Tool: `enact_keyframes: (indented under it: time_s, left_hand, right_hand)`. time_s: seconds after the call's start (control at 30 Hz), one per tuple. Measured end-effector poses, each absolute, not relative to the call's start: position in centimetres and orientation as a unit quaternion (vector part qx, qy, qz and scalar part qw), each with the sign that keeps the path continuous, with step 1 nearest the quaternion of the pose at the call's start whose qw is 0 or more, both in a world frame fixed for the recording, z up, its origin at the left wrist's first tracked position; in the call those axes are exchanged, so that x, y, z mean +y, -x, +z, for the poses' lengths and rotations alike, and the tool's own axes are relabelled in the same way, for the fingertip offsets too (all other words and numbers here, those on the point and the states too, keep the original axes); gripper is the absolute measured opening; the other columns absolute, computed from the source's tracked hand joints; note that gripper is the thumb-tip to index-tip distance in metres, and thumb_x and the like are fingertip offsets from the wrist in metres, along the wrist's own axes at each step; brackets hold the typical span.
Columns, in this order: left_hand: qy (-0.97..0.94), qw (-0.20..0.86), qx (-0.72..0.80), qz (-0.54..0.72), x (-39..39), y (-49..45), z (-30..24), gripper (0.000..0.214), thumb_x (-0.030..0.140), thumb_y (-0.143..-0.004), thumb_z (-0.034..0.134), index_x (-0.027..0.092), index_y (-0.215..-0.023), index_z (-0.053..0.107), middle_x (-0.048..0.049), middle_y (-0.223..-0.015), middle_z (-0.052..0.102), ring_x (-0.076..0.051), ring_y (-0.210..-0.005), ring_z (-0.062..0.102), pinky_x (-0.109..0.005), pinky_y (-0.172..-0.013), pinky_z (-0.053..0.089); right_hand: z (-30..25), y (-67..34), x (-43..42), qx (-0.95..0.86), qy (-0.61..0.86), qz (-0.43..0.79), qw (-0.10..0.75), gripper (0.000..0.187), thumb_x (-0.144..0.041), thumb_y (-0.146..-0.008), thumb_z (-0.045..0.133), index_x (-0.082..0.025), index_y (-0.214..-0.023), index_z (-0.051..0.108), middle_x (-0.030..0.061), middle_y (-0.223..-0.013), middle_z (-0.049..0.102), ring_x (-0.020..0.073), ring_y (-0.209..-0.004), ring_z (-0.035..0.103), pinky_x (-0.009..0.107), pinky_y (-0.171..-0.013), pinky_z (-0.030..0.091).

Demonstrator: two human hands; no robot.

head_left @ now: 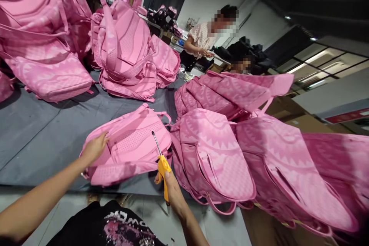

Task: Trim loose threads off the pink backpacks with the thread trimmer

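Observation:
A pink backpack (129, 146) lies back-side up on the grey table (34, 134) in front of me. My left hand (93, 148) rests on its left edge with fingers curled over the fabric. My right hand (170, 184) is closed around a yellow-handled tool (163, 167) whose thin metal nozzle points up over the backpack's mesh back panel.
A row of pink backpacks (213, 153) runs along the right, leaning over the table edge. Piles of pink backpacks (127, 54) stand at the back and left. Two other people (201, 38) are at a far table. Cardboard boxes (300, 119) sit at the right.

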State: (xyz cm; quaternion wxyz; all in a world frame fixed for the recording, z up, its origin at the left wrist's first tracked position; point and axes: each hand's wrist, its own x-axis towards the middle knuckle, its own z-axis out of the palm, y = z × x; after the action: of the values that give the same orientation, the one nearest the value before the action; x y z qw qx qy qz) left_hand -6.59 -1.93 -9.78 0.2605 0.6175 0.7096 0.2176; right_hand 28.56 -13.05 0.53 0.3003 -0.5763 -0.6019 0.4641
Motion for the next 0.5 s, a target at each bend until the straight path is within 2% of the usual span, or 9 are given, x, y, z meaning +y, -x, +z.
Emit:
enact_keyframes:
  time_s: [0.1,0.13,0.2,0.33,0.43,0.5]
  left_hand:
    - [-0.425,0.482,0.681,0.351,-5.3,8.5,-9.5,0.051,0.055,-0.093,0.047,0.011,-0.110,0.066,-0.0153,-0.088,0.075,-0.026,-0.071,0.072,-0.039,-0.072,0.059]
    - [-0.357,0.548,0.652,0.384,-5.9,8.9,-9.2,0.050,0.056,-0.092,0.050,0.009,-0.102,0.066,-0.0160,-0.084,0.075,-0.025,-0.065,0.072,-0.038,-0.069,0.060]
    - [-0.247,0.635,0.598,0.423,-6.3,9.4,-8.6,0.046,0.052,-0.092,0.055,0.007,-0.099,0.064,-0.0188,-0.082,0.075,-0.024,-0.061,0.071,-0.037,-0.066,0.061]
    - [-0.149,0.694,0.556,0.432,-6.3,10.0,-8.0,0.043,0.042,-0.099,0.045,0.004,-0.111,0.061,-0.0221,-0.080,0.075,-0.025,-0.060,0.072,-0.035,-0.058,0.061]
    - [-0.104,0.702,0.570,0.415,-6.4,10.4,-8.2,0.047,0.042,-0.101,0.038,0.001,-0.113,0.060,-0.0233,-0.077,0.074,-0.025,-0.057,0.072,-0.032,-0.051,0.059]
    - [-0.093,0.710,0.571,0.402,-6.4,10.5,-8.2,0.050,0.042,-0.101,0.036,0.000,-0.113,0.061,-0.0234,-0.075,0.074,-0.026,-0.055,0.072,-0.031,-0.049,0.058]
  right_hand:
    - [0.6,-28.7,-12.2,-0.593,0.568,0.515,0.246,0.069,-0.063,-0.100,0.027,-0.017,-0.148,0.044,0.0048,-0.082,0.061,0.0201,-0.076,0.059,0.035,-0.078,0.051]
    - [0.7,-28.5,-11.5,-0.591,0.566,0.526,0.233,0.069,-0.064,-0.100,0.027,-0.017,-0.147,0.045,0.0049,-0.081,0.061,0.0200,-0.074,0.059,0.034,-0.075,0.052]
    - [0.9,-28.0,-9.2,-0.595,0.574,0.526,0.198,0.070,-0.065,-0.099,0.026,-0.018,-0.145,0.049,0.0051,-0.078,0.063,0.0200,-0.069,0.060,0.033,-0.068,0.052]
    - [1.4,-26.7,-2.2,-0.635,0.647,0.418,0.069,0.064,-0.059,-0.100,0.026,-0.014,-0.136,0.055,0.0058,-0.073,0.065,0.0199,-0.061,0.061,0.030,-0.060,0.049]
    - [1.7,-25.1,1.6,-0.642,0.691,0.333,0.012,0.062,-0.050,-0.103,0.022,-0.008,-0.129,0.058,0.0104,-0.076,0.068,0.0211,-0.063,0.064,0.031,-0.063,0.049]
    - [1.8,-23.9,2.1,-0.671,0.665,0.326,-0.021,0.058,-0.050,-0.102,0.028,-0.009,-0.124,0.062,0.0120,-0.080,0.070,0.0222,-0.069,0.066,0.031,-0.068,0.050]
